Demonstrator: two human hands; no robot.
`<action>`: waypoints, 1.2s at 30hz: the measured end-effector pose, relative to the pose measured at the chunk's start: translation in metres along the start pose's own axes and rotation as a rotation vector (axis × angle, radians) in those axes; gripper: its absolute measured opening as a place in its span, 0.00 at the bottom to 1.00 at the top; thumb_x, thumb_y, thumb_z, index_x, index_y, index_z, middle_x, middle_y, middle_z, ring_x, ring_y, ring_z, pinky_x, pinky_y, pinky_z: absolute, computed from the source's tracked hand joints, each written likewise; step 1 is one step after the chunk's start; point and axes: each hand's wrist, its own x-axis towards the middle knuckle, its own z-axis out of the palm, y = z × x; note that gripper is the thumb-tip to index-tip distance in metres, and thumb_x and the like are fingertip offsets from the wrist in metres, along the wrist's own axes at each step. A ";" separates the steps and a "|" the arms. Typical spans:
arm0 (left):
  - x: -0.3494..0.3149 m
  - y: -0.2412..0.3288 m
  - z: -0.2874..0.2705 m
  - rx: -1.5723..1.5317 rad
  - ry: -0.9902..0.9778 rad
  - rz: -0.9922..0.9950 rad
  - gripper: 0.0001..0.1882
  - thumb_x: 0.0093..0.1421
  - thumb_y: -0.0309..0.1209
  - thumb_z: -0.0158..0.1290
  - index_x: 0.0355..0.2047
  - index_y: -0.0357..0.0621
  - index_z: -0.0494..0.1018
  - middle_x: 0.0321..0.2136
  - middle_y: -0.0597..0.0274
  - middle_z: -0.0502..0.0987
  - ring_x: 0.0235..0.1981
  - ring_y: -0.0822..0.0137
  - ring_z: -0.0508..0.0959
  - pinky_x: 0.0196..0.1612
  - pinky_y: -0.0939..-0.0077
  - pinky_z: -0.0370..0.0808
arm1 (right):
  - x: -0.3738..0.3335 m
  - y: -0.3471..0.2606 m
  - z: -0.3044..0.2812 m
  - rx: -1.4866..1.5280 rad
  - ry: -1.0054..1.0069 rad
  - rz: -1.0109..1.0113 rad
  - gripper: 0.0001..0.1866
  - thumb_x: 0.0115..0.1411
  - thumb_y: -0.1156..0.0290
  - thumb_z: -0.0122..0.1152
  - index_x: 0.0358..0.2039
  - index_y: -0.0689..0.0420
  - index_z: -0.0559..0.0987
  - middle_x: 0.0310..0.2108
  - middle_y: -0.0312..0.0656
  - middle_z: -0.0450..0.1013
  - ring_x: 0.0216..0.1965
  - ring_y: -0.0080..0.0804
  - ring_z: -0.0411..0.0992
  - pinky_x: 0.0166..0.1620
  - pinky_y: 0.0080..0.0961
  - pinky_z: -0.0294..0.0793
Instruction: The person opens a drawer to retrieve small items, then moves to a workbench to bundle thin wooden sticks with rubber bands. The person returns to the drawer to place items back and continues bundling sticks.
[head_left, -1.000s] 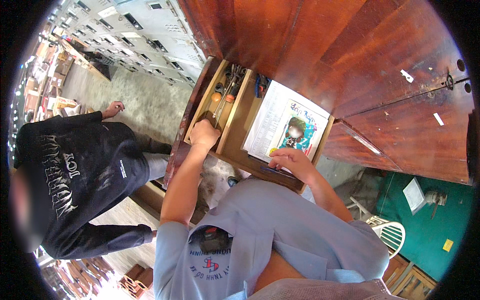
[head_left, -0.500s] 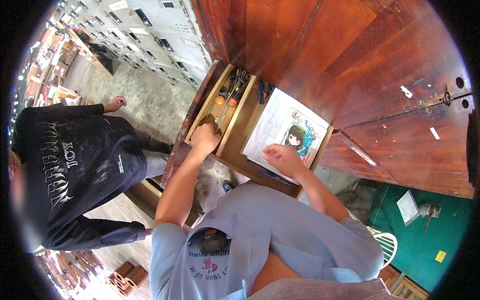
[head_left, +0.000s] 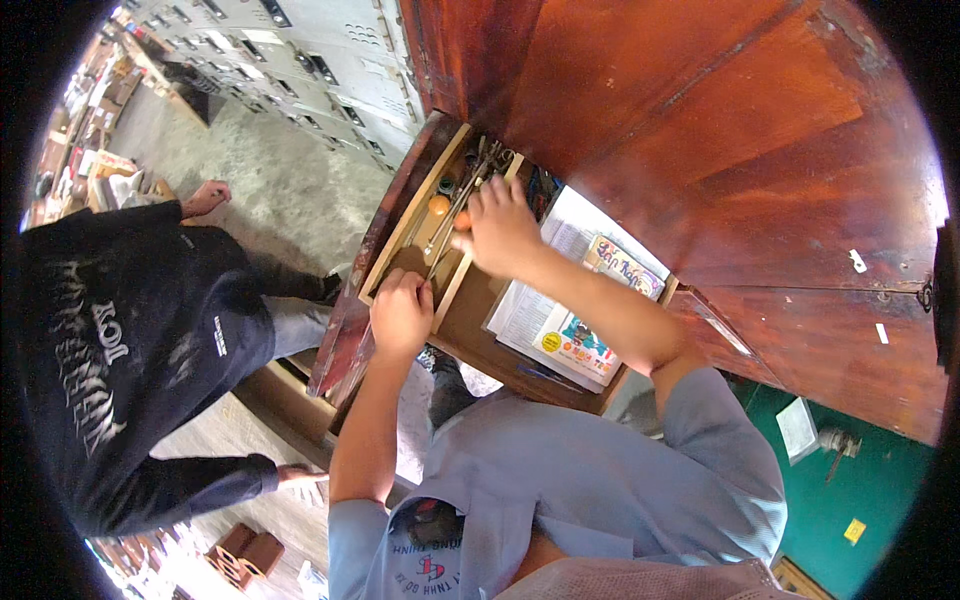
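Note:
A wooden drawer (head_left: 480, 335) stands pulled out in front of me, split lengthwise by a thin divider (head_left: 455, 292). Its narrow left compartment holds screwdrivers (head_left: 437, 232) with long metal shafts, an orange round-handled tool (head_left: 439, 205) and other hand tools toward the back. My left hand (head_left: 402, 312) is at the front of that compartment, fingers curled down; what they hold, if anything, is hidden. My right hand (head_left: 502, 228) reaches across the divider over the tools, fingers apart and thumb near an orange handle (head_left: 462, 221). Its thumb is blurred.
Papers and an illustrated booklet (head_left: 595, 310) lie in the wider right compartment, with a pen (head_left: 545, 375) near its front. A reddish wooden cabinet (head_left: 690, 130) rises behind. A person in a black top (head_left: 150, 340) is close on the left; grey lockers (head_left: 330, 70) stand beyond.
My right hand has moved left and away from me, from above the booklet to the tools. My left hand stays at the compartment's front. The booklet is more exposed.

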 end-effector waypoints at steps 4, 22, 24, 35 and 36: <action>-0.002 -0.003 0.005 0.045 0.014 -0.015 0.08 0.58 0.30 0.57 0.35 0.38 0.77 0.36 0.48 0.76 0.40 0.46 0.77 0.43 0.54 0.76 | -0.043 -0.036 0.004 0.145 -0.034 -0.169 0.37 0.64 0.45 0.54 0.59 0.66 0.71 0.63 0.55 0.64 0.70 0.53 0.52 0.72 0.59 0.38; 0.045 0.007 0.029 -0.099 -0.043 0.039 0.12 0.59 0.28 0.57 0.43 0.38 0.76 0.38 0.53 0.74 0.42 0.50 0.78 0.40 0.55 0.79 | -0.002 0.026 -0.026 0.094 -0.131 -0.223 0.21 0.62 0.66 0.56 0.54 0.59 0.77 0.61 0.46 0.66 0.66 0.56 0.58 0.71 0.47 0.51; 0.043 0.005 0.027 -0.142 -0.053 0.023 0.11 0.59 0.28 0.56 0.42 0.39 0.77 0.36 0.52 0.74 0.40 0.49 0.78 0.40 0.55 0.78 | -0.004 0.028 -0.016 0.190 0.019 -0.236 0.15 0.60 0.67 0.58 0.45 0.60 0.80 0.53 0.46 0.72 0.61 0.52 0.64 0.65 0.45 0.61; 0.039 -0.009 0.016 -0.197 -0.168 0.061 0.12 0.58 0.25 0.55 0.43 0.45 0.80 0.33 0.56 0.75 0.38 0.52 0.79 0.39 0.56 0.78 | 0.080 0.052 -0.013 -0.040 0.104 -0.261 0.10 0.57 0.71 0.55 0.35 0.49 0.84 0.30 0.42 0.73 0.38 0.45 0.76 0.39 0.42 0.76; 0.037 -0.009 0.017 -0.189 -0.152 0.069 0.12 0.58 0.25 0.55 0.42 0.45 0.80 0.32 0.56 0.75 0.38 0.52 0.79 0.39 0.56 0.78 | 0.086 0.053 -0.014 -0.070 0.104 -0.331 0.09 0.56 0.71 0.55 0.32 0.51 0.84 0.30 0.43 0.74 0.37 0.45 0.77 0.38 0.42 0.76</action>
